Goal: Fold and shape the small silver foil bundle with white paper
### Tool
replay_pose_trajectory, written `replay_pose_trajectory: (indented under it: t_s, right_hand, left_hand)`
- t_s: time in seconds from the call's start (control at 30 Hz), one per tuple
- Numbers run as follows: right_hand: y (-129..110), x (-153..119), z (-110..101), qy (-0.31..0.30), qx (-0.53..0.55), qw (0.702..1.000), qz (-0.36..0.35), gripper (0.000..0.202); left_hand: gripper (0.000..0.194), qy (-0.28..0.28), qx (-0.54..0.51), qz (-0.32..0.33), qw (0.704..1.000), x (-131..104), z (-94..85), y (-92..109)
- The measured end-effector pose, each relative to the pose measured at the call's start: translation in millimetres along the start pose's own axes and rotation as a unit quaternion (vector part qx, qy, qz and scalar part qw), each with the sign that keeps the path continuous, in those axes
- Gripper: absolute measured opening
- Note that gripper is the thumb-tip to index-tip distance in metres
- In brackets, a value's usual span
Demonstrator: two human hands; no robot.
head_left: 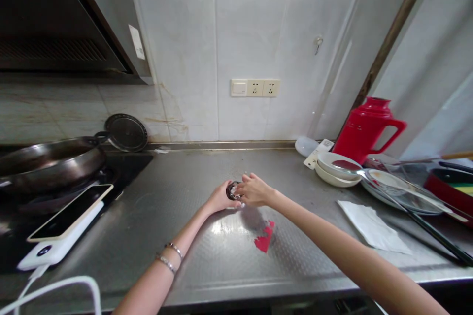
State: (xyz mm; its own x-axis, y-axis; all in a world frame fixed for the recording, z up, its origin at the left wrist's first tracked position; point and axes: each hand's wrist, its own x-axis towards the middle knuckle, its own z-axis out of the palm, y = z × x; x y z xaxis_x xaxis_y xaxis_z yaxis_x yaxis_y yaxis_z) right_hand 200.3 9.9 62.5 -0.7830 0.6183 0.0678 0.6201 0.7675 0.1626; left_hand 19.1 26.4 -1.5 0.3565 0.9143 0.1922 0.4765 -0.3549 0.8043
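Near the middle of the steel counter (173,236), a small dark, round object (231,191) with a shiny rim stands between my hands. My left hand (220,198) is wrapped around its left side. From the right, my right hand (254,190) reaches over it, fingers bent at its top and right edge; whether they grip a part of it is hidden. A torn red patch (264,237) lies on the counter in front of my right hand.
On the left, a pan (55,160) sits on the stove, with a phone (70,212) and white power bank (61,243) nearby. Bowls (338,170), a red thermos (364,130), a white tissue (373,226) and long utensils occupy the right. Wall sockets (262,88) are behind.
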Motion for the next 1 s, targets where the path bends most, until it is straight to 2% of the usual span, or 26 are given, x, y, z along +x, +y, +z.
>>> replay_pose_trajectory:
  t_s: [0.2, 0.43, 0.63, 0.77, 1.0]
  right_hand:
    - [-1.8, -7.2, -6.0, -0.037, 0.032, 0.998, 0.043, 0.024]
    - [4.5, 3.9, -3.7, -0.078, 0.102, 0.991, 0.035, 0.023]
    - [-1.9, 5.6, 1.7, -0.033, 0.016, 0.998, 0.041, 0.026]
    - [-5.6, 1.2, 2.6, -0.017, -0.030, 0.999, 0.038, 0.026]
    - [-14.5, -6.0, 1.8, 0.015, -0.083, 0.994, 0.063, 0.022]
  left_hand:
    - [0.087, -0.001, 0.014, -0.010, 1.000, 0.6, 0.5, -1.8]
    - [0.084, -0.007, 0.036, 0.008, 0.999, 1.1, -0.8, -3.9]
    - [0.085, -0.002, 0.019, 0.005, 1.000, 1.2, 0.3, -3.5]
    - [0.082, 0.023, 0.026, 0.004, 0.999, 0.1, 2.2, -3.6]
    - [0.082, 0.060, 0.059, 0.066, 0.994, -2.6, -1.3, -0.6]
